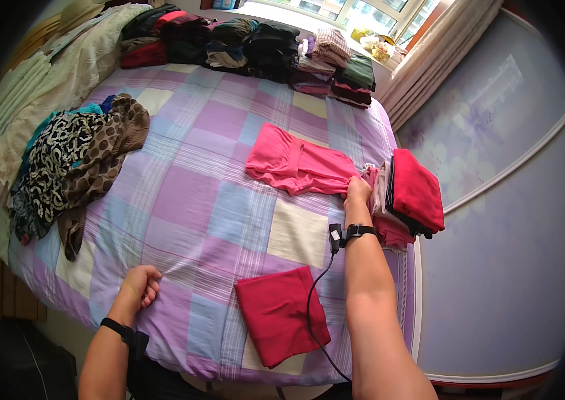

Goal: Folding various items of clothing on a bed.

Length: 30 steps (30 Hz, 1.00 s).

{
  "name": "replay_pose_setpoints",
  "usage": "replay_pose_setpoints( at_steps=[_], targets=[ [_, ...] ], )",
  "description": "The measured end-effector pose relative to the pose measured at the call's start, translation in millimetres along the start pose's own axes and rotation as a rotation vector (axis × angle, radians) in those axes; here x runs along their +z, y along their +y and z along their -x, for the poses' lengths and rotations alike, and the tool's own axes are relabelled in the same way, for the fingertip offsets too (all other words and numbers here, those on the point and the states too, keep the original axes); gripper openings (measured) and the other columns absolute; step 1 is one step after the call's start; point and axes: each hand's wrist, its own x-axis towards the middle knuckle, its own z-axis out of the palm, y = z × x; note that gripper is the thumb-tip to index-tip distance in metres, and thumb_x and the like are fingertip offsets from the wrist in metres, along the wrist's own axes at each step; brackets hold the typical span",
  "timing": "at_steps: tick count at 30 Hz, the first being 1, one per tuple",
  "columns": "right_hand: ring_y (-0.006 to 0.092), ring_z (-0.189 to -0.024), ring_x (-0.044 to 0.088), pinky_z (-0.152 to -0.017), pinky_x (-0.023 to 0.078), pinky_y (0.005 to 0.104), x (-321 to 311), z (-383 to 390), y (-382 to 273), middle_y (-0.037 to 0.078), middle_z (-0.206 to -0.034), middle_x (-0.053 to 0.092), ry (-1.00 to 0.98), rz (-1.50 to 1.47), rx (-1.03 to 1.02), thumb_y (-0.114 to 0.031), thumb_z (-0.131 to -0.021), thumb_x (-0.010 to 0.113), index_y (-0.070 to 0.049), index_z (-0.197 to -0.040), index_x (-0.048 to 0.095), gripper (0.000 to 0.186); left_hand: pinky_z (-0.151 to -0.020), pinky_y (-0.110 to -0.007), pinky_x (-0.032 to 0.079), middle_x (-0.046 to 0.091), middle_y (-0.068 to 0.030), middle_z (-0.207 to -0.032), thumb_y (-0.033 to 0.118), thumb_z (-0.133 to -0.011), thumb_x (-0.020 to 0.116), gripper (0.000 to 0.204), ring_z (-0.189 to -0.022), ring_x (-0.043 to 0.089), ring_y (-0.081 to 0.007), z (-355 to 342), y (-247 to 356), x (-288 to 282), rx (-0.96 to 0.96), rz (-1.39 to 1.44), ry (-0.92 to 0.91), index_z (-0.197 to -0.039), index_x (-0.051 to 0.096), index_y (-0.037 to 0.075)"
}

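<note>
Toward the right of the bed, my right hand point(358, 191) is closed on the near right end of a pink garment point(296, 160). The garment lies lengthwise on the sheet, partly folded and a little rumpled. My left hand point(141, 287) rests by the near left edge of the bed, its fingers curled in with nothing visible in them. Between my forearms lies a folded red cloth piece point(281, 317), flat on the bed. Just beyond my right wrist stands a stack of folded clothes, with a bright red one point(418, 190) on top.
Folded clothes point(229, 43) stand in several piles along the bed's far edge. A heap of patterned garments point(82, 153) lies at the left. A cable point(309, 307) hangs from my right wrist strap across the red cloth. A sliding-door wardrobe point(496, 267) borders the bed's right side.
</note>
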Motion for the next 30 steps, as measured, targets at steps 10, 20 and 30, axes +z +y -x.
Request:
replay_pose_setpoints(
  at_steps=[10, 20, 30],
  targets=[
    [0.0343, -0.099, 0.071, -0.088, 0.056, 0.0426, 110, 81, -102, 0.021, -0.104, 0.072, -0.194, 0.253, -0.846, -0.021, -0.083, 0.067, -0.006, -0.116, 0.074, 0.036, -0.027, -0.031, 0.032, 0.049, -0.0071, -0.041, 0.031, -0.081, 0.063, 0.038, -0.027, 0.039, -0.0167, 3, 2, 2, 0.027, -0.005, -0.002, -0.051, 0.056, 0.008],
    [0.0339, -0.118, 0.059, -0.098, 0.051, 0.0468, 122, 192, -51, 0.012, -0.126, 0.058, -0.558, 0.892, -1.015, -0.037, -0.078, 0.074, -0.014, -0.137, 0.061, 0.065, -0.029, -0.031, 0.034, 0.053, -0.0078, -0.043, 0.030, -0.081, 0.065, 0.035, -0.029, 0.043, -0.0177, -4, -2, -2, 0.032, 0.011, -0.030, -0.054, 0.059, 0.008],
    [0.0284, -0.122, 0.053, -0.097, 0.046, 0.0460, 132, 188, -39, 0.008, -0.129, 0.055, -0.345, 1.128, -1.089, -0.032, -0.078, 0.076, -0.018, -0.140, 0.055, 0.066, -0.029, -0.032, 0.034, 0.053, -0.0085, -0.043, 0.030, -0.080, 0.065, 0.034, -0.028, 0.043, -0.0179, -5, -1, -1, 0.030, -0.004, -0.019, -0.055, 0.059, 0.008]
  ],
)
